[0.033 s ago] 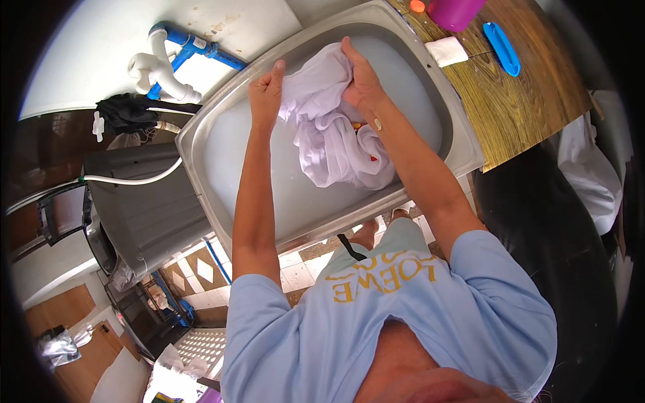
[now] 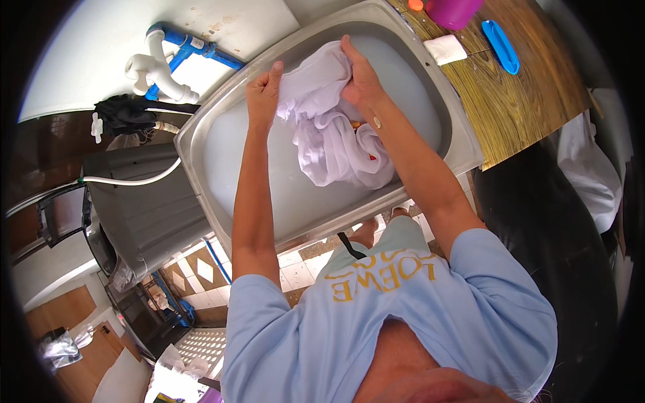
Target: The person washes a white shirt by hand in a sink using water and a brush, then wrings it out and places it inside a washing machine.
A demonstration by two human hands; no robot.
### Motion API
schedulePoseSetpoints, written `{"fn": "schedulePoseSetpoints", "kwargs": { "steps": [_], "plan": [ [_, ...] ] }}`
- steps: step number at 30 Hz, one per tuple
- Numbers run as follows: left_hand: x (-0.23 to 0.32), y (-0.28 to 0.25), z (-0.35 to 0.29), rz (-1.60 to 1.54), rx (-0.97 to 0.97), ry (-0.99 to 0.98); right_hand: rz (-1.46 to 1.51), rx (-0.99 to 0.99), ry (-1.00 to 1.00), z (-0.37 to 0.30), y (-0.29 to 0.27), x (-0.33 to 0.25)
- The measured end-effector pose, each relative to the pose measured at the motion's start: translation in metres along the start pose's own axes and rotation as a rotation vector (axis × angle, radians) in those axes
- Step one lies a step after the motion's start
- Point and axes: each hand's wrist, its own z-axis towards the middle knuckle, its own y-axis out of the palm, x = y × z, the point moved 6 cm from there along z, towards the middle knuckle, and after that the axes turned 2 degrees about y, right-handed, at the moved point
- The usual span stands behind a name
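A wet white garment [image 2: 329, 144] with small red and yellow marks hangs bunched in a metal sink basin [image 2: 201, 161] of cloudy water. My left hand [image 2: 264, 91] grips its upper left edge, thumb pointing up and fingers curled round the fabric. On the other side my right hand [image 2: 363, 77] holds the upper right edge, its thumb also up and its fingers partly hidden behind the cloth. Between both hands the top stretch of fabric is lifted and spread. The lower folds lie crumpled at the water, next to my right forearm.
Right of the basin is a wooden countertop [image 2: 517, 101] with a white block [image 2: 445, 50], a blue brush-like object [image 2: 500, 47] and a purple container [image 2: 454, 12]. White and blue pipes [image 2: 161, 70] stand at the left wall, above a grey bin [image 2: 141, 201] and a white hose [image 2: 134, 181].
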Motion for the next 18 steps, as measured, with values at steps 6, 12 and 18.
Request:
{"fn": "schedulePoseSetpoints", "kwargs": {
  "steps": [6, 12, 18],
  "plan": [
    [0.09, 0.073, -0.077, 0.449, -0.013, 0.733, 0.165, 0.215, -0.001, 0.014, -0.031, -0.003],
    [0.085, 0.129, -0.121, 0.11, -0.242, 0.618, 0.233, 0.155, 0.074, 0.018, -0.037, -0.003],
    [0.114, 0.132, -0.069, 0.087, -0.195, 0.664, 0.176, -0.378, 0.155, 0.028, -0.053, -0.022]
  ]
}}
